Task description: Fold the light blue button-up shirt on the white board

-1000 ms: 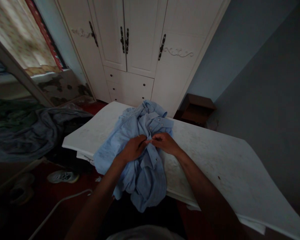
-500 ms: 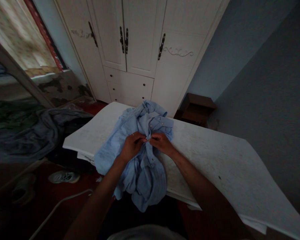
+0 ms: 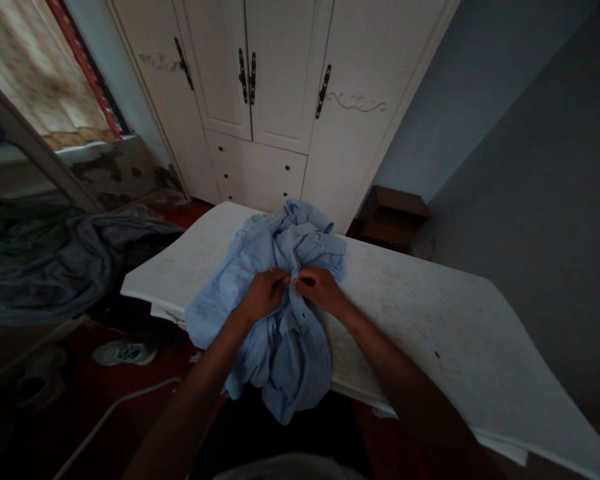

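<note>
A light blue button-up shirt [image 3: 220, 287] lies rumpled on the white table [image 3: 410, 300], its lower part hanging over the near edge. My left hand [image 3: 265, 293] pinches the shirt's button strip from the left, fingers closed. Facing it, my right hand [image 3: 320, 288] pinches the same strip from the right, and the fingertips of both nearly meet. What lies exactly between the fingertips is too small to make out. Several pale buttons show on the cloth just above my hands, near the cuff or placket.
Behind the table stands a white wardrobe [image 3: 275, 80] with dark handles. A brown wooden shelf box [image 3: 397, 213] sits by the right wall. To the left are piled dark clothes [image 3: 80, 267], a sneaker [image 3: 125, 352] on the red floor and a pale cable [image 3: 115, 400].
Both hands stay at the same strip, with only slight finger shifts. The whole view has moved a little; the shirt lies nearly as before.
</note>
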Demonstrator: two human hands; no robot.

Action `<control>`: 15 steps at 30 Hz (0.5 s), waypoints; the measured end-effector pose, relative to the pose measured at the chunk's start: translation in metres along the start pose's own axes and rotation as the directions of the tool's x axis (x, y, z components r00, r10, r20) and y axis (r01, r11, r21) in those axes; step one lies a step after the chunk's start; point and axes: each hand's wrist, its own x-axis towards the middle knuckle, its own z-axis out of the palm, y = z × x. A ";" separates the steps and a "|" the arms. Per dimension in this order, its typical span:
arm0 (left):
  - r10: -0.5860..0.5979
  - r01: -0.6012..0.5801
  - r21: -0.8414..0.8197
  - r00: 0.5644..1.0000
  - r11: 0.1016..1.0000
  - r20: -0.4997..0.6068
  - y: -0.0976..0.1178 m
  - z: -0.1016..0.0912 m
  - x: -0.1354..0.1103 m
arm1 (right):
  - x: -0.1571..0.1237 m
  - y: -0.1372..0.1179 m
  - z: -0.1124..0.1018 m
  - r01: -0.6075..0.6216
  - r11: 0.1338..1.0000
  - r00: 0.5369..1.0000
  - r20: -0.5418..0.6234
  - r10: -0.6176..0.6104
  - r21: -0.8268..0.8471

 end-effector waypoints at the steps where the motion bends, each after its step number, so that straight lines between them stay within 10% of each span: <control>1: -0.003 0.003 0.011 1.000 1.000 0.000 0.000 0.000 0.000 | 0.000 -0.001 0.001 0.011 0.999 1.000 0.001 -0.011 -0.030; 8: 0.016 -0.016 -0.028 1.000 0.999 0.013 0.009 -0.001 -0.001 | 0.000 0.007 -0.001 0.019 0.967 1.000 0.014 -0.016 -0.255; 15: -0.362 0.300 -0.269 0.905 0.915 -0.221 0.002 -0.016 -0.005 | 0.001 0.020 -0.025 -0.137 0.978 0.991 0.026 0.135 0.158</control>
